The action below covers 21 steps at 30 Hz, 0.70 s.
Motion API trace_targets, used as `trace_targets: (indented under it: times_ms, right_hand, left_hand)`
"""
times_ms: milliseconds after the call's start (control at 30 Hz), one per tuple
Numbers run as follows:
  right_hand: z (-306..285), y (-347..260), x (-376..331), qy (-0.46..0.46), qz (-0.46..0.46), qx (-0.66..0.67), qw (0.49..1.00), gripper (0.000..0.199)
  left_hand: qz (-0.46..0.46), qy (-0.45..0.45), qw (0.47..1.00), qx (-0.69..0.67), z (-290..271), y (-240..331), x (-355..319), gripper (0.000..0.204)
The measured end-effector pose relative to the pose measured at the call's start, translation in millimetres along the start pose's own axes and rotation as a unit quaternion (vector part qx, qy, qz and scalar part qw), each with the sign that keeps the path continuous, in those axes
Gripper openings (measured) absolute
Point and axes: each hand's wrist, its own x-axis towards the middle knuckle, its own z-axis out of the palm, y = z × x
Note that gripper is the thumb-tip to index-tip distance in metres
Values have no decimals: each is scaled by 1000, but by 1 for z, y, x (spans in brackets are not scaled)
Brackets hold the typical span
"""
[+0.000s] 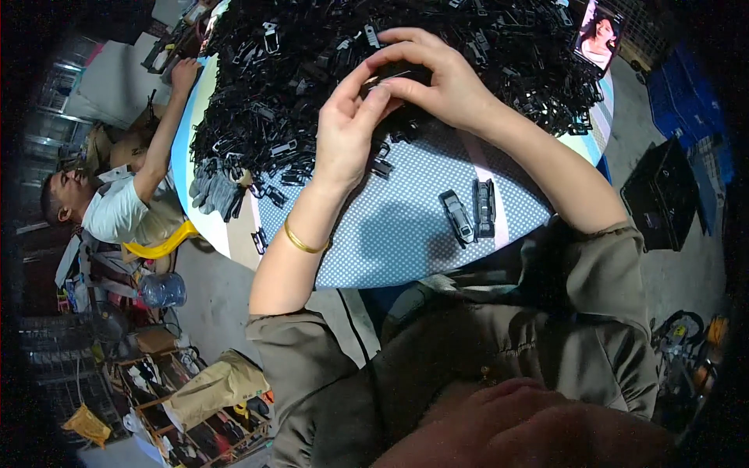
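My left hand (347, 132) and my right hand (446, 82) meet over the near edge of a big heap of small black parts (273, 101). The thumbs and fingers of both are pinched together around something small, with a thin pale edge showing between them. The fingers hide most of it, so I cannot make out its kind. Two long, narrow black parts with metal bits, one (459, 217) tilted and one (484, 208) nearly straight, lie side by side on the dotted blue tablecloth (367, 242) between my forearms.
Grey gloves (214, 191) lie at the table's left edge. A phone (598, 39) with a lit screen stands at the heap's far right. To the left, another person's hand (185, 74) rests at the table rim, near a yellow curved piece (160, 243). Blue crates (683, 93) stand far right.
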Motion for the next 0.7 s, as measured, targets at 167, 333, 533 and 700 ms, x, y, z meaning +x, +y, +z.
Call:
trace_targets:
  times_ms: [167, 333, 533, 700]
  right_hand:
    - [-1, -14, 1, -29, 132, 147, 980, 32]
    - [-10, -7, 8, -156, 231, 285, 917, 37]
    - [-18, 3, 11, -194, 173, 292, 920, 33]
    - [-24, 9, 13, -208, 171, 277, 922, 36]
  left_hand:
    - [7, -7, 997, 71, -10, 7, 2, 48]
    - [17, -22, 996, 83, -16, 11, 3, 47]
    - [-8, -50, 999, 13, -19, 16, 6, 44]
    - [20, -44, 998, 34, -13, 23, -2, 43]
